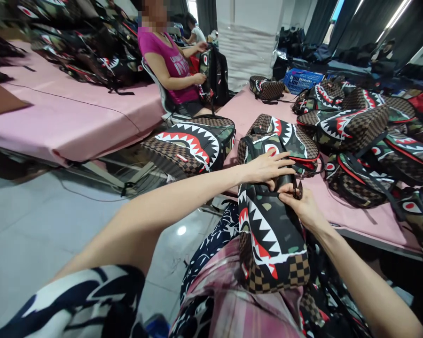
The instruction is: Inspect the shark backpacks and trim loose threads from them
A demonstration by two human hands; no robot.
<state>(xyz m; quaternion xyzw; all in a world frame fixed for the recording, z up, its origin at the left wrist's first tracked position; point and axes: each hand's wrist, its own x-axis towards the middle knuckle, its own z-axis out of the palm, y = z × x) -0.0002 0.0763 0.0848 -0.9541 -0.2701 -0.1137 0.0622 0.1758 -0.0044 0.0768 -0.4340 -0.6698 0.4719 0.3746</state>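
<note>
My right fingers (288,199) pinch the top edge of the shark-mouth backpack (293,227), thumb against forefinger; my left fingers (281,164) lie spread across its upper end, not wrapped around anything. The backpack sits on my lap, checkered bottom toward me, over a pink plaid cloth (229,307). I judge it light for its size, soft but with enough stiffness in the front panel to keep its shape; the coated-looking surface may slip a little, and nothing seems fragile. The top seam looks like the surest hold, with my lap bearing the base. Beyond, the pink table (384,230) carries similar backpacks (356,124) on the right; far left, a co-worker (174,70) handles another.
</note>
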